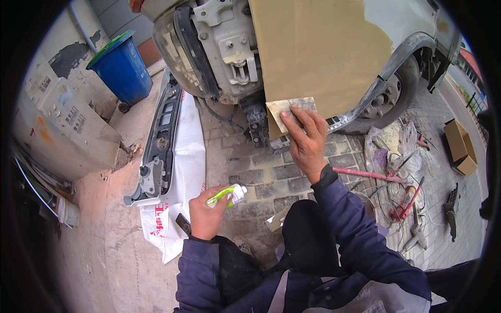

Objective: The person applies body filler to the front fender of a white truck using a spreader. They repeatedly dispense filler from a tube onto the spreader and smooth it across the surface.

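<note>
My left hand (204,216) is closed around a green and white squeeze tube (238,193), its pale end pointing right. A dark flat piece (183,225) sticks out beside that hand's wrist; I cannot make out what it is. Higher up, my right hand (309,141) grips a thin, pale rectangular spreader plate (278,108) with smears on it. Its fingers press on the plate's face, and the plate is at the lower front corner of a vehicle panel (323,52) coated tan. Whether the plate touches the panel, I cannot tell.
An exposed headlamp (180,55) is left of the panel, a wheel (386,99) right. A removed bumper part (162,135) lies on white sheeting (189,148). A blue bin (122,70) stands behind. Right: a red-handled tool (368,175), plastic bags (409,151), a cardboard box (460,146).
</note>
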The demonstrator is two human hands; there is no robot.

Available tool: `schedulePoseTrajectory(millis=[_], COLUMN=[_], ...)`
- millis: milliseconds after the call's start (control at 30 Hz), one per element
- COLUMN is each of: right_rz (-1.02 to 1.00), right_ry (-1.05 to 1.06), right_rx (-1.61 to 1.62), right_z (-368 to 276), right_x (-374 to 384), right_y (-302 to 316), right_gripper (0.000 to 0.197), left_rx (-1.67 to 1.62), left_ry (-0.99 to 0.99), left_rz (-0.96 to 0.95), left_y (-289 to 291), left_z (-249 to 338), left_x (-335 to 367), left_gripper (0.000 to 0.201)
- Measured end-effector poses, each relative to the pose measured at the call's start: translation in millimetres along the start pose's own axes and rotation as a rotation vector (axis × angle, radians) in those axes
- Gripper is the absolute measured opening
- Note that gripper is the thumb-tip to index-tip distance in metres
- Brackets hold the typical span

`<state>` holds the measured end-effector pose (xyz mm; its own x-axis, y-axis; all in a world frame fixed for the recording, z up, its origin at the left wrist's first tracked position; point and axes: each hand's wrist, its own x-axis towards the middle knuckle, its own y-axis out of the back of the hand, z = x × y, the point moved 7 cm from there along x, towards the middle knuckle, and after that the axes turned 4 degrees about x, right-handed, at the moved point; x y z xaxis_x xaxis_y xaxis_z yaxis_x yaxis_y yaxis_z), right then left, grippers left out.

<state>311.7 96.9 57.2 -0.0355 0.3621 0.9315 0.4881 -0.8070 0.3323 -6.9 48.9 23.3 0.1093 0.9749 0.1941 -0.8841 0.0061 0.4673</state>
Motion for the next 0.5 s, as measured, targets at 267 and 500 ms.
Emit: schedulePoseTrajectory(millis=[267, 500], right_rz=[-0.183, -0.064], right_ry=[0.052, -0.239], right_rx=[0.007, 0.336], right_z=[-17, -27], right_x=[-63, -50], right_y=[-29, -2], right_gripper=[0.061, 0.048], left_rx=[0.015, -0.013], left_ry=[0.013, 0.049], left_rz=[-0.011, -0.002], left_y=[-1, -1], left_z=[-6, -4], left_x=[1, 1], left_gripper=[0.025, 0.024])
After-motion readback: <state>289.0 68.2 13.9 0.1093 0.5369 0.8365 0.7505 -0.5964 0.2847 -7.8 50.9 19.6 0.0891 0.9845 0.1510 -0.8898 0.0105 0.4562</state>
